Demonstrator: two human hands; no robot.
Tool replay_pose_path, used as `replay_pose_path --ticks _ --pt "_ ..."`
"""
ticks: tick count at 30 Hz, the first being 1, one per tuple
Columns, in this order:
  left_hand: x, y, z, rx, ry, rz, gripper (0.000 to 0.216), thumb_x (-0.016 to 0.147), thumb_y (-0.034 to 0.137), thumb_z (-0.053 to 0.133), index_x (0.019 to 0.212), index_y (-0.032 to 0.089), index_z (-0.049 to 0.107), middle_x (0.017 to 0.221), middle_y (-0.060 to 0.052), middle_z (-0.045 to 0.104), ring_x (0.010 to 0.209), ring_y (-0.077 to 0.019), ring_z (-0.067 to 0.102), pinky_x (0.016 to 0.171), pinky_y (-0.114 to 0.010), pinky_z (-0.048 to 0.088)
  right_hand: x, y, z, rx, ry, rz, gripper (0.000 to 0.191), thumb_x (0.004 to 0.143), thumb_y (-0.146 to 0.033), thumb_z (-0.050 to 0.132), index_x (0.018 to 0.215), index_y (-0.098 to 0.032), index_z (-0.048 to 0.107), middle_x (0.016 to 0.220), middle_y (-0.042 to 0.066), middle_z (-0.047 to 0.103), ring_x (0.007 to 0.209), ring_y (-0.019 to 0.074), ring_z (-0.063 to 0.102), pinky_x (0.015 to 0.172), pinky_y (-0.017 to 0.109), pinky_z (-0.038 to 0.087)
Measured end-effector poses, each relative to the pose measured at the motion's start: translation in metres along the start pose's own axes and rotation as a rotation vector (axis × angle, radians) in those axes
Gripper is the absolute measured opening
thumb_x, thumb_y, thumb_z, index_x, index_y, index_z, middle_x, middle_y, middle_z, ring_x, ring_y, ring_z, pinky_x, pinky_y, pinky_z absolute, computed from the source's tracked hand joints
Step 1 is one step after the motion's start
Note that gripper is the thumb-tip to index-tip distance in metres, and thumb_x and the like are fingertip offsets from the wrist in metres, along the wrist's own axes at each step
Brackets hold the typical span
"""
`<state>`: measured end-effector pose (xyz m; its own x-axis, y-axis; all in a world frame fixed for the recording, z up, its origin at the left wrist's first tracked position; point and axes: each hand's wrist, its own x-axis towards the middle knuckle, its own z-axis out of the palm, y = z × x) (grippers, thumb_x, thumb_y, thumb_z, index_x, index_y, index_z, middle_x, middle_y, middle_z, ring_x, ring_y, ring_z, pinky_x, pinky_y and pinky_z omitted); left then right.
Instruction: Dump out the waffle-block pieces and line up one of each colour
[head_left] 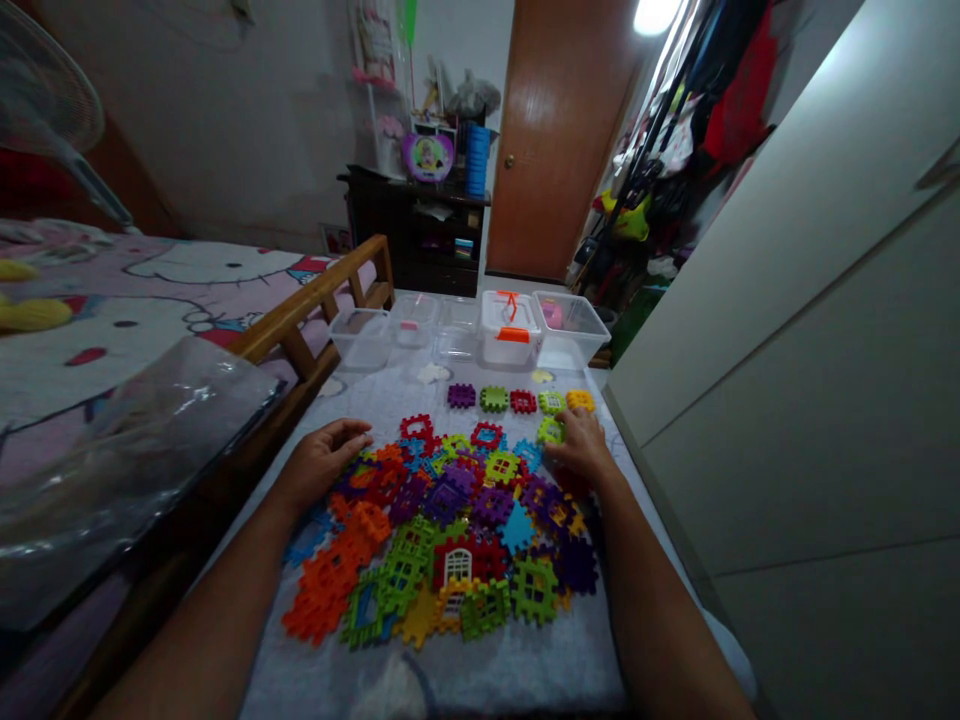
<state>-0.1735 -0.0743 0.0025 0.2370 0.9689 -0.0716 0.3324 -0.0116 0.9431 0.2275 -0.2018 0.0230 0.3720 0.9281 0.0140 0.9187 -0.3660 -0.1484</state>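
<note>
A heap of flat, toothed plastic building tiles (450, 530) in orange, green, purple, red, blue and yellow lies on the grey-covered table (517, 670). Beyond it a row of several single tiles (521, 401) runs purple, green, red, light green, yellow. My left hand (324, 460) rests at the heap's left edge, fingers loosely curled, nothing visibly in them. My right hand (581, 445) is at the heap's far right, fingers pinched on a light green tile (550, 431) just below the row.
Several clear plastic tubs (364, 335) and a lidded white box with an orange latch (510, 327) stand at the table's far end. A bed with a wooden rail (315, 300) runs along the left. A white cupboard (810, 380) borders the right side.
</note>
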Motion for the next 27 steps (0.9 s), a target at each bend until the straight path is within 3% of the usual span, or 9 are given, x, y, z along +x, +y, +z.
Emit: replay_pose_path --ticks 6,15,27 --pt "0.001 0.0 0.0 0.025 0.013 0.021 0.057 0.057 0.065 0.077 0.092 0.02 0.072 0.085 -0.005 0.076 0.081 -0.0243 0.07 0.073 -0.031 0.056 0.027 0.012 -0.028 0.006 0.155 -0.044 0.052 0.073 -0.035 0.071 0.124 -0.026 0.063 0.133 0.011 0.054 0.119 0.0331 0.049 0.096 0.045 0.041" --pt "0.002 -0.004 -0.003 0.046 -0.013 0.023 0.061 0.06 0.068 0.076 0.096 0.019 0.071 0.09 -0.008 0.077 0.086 -0.027 0.071 0.077 -0.034 0.057 0.08 0.018 -0.032 -0.08 -0.076 -0.115 0.059 0.07 -0.037 0.077 0.128 -0.031 0.064 0.144 0.008 0.052 0.129 0.0337 0.045 0.103 0.046 0.038" --pt "0.005 -0.011 -0.004 0.047 -0.018 0.019 0.061 0.062 0.068 0.075 0.098 0.019 0.071 0.091 -0.007 0.077 0.085 -0.026 0.071 0.074 -0.032 0.057 0.091 0.019 -0.027 -0.15 -0.192 -0.089 0.063 0.072 -0.036 0.075 0.134 -0.032 0.062 0.142 0.009 0.054 0.129 0.0327 0.047 0.104 0.045 0.039"
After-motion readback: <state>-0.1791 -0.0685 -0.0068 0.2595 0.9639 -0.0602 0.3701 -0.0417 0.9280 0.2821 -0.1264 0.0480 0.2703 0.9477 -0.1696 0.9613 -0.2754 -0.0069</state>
